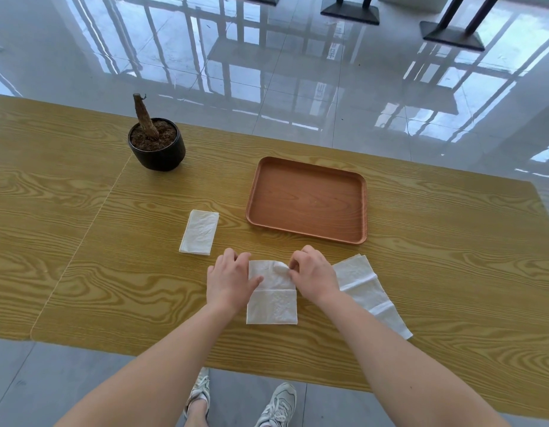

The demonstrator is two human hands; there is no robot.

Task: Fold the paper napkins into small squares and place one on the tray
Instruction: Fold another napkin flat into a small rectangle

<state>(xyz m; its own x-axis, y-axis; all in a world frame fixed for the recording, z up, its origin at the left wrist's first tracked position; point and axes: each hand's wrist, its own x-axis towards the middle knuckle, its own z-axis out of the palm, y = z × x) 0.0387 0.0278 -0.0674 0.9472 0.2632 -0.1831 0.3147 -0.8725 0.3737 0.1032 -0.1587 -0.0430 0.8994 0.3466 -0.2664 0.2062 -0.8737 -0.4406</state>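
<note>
head cam looking down, so nearest first: a pair of pale sneakers (279, 405) on the grey floor, well on the near side of the tray (307, 200). then the wooden table (82, 272). the middle napkin (271, 306) lies flat just on the near side of the tray, a bit left of the tray's centre, with a crease across it. both hands are on its far half. left hand (228, 280) has its fingers curled over the far left corner and the thumb laid on the paper. right hand (313, 277) pinches the far right corner, where the paper is rumpled. a long napkin (368, 291), only partly folded, lies slanted below the tray's near right corner, partly under the right wrist. a folded napkin (200, 232) lies just left of the tray, apart from it. nothing's on the tray yet. a black pot (157, 146) of soil with a bare stump stands further left of the tray and beyond it.
</note>
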